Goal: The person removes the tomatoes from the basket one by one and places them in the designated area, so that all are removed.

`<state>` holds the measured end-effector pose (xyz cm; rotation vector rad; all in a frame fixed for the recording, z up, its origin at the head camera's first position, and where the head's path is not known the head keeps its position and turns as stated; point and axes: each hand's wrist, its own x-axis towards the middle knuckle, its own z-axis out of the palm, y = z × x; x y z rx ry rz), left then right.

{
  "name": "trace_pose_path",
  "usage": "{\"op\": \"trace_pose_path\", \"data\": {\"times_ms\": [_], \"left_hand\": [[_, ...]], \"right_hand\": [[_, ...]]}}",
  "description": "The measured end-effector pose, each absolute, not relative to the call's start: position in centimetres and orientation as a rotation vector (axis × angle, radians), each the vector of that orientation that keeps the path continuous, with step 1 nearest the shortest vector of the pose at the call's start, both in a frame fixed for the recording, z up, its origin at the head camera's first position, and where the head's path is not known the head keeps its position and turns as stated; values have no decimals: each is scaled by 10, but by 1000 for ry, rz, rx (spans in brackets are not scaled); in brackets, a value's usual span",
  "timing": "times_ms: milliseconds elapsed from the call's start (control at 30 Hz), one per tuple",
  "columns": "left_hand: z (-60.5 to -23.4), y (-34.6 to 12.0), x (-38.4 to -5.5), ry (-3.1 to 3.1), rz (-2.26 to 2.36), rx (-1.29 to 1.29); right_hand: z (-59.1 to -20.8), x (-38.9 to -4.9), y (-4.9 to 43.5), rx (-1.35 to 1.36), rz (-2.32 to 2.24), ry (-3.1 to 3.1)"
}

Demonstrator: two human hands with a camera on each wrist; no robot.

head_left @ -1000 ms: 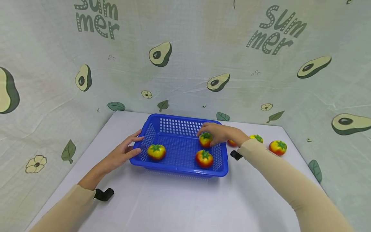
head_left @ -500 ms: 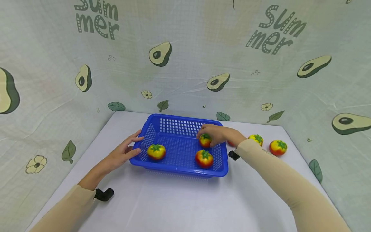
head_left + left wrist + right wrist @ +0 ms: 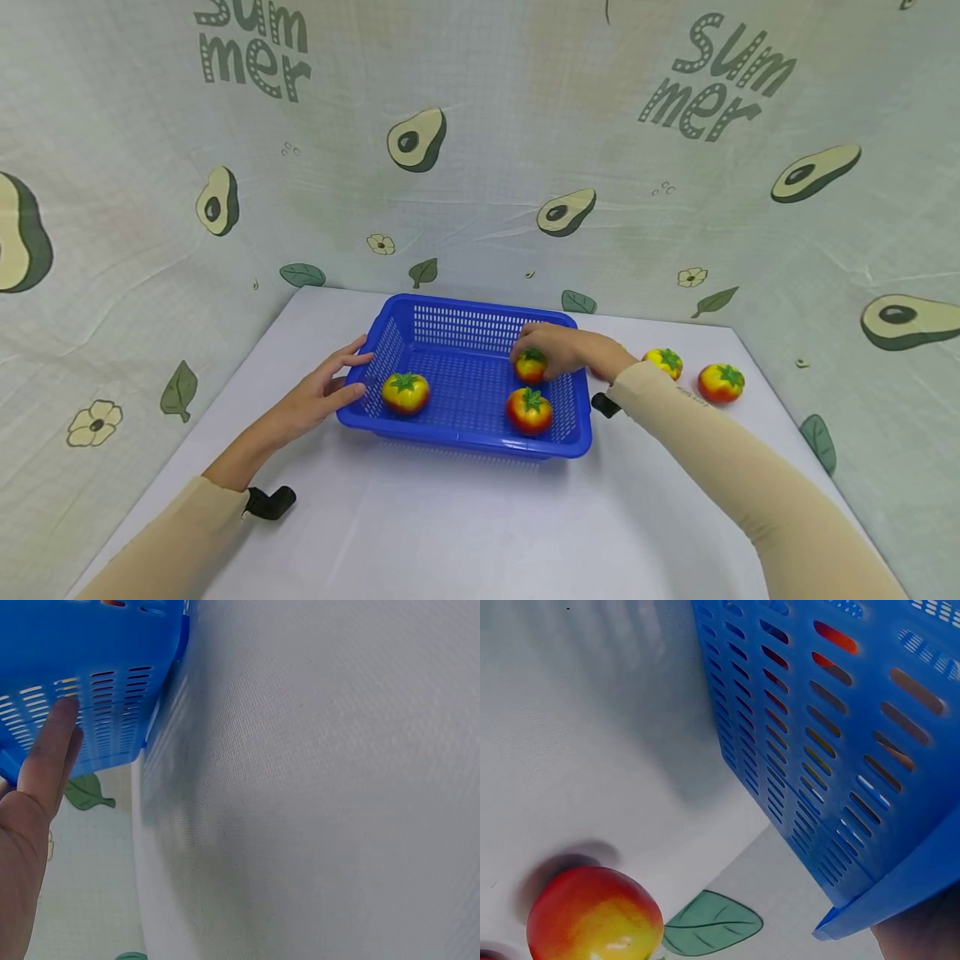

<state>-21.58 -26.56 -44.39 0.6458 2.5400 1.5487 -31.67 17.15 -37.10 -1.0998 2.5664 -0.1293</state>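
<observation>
A blue plastic basket with slotted walls stands on the white table. My left hand is at its left side; in the left wrist view the fingers extend straight against the slotted outer wall. Reaching over the right rim, my right hand grips a red-and-yellow tomato with green leaves on top, low inside the basket. Another tomato lies just in front of it, and one more sits at the basket's left front. The right wrist view hides most of that hand behind the basket wall.
Right of the basket lie more tomatoes: one yellow-topped, one farther right, and one mostly hidden behind my right wrist. A printed cloth hangs round the back and sides of the table.
My right hand has sunk very slightly with the tomato over the last second. The left hand and the basket have stayed put.
</observation>
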Motion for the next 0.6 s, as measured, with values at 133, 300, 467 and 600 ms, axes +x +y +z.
{"op": "trace_pose_path", "data": {"times_ms": [133,300,467,600], "left_hand": [[-444,-265,-216,2543,1546,645],[-444,-265,-216,2544,1546,647],[-444,-265,-215,2547,1542,646],[-444,-265,-215,2554,1538,652]], "right_hand": [[-372,-316,172,-1092,-132,2572],[-372,-316,173,-1112,-135,2572],[-369,-315,174,-1138,-171,2575],[-362,-313,175,-1147,-209,2577]]}}
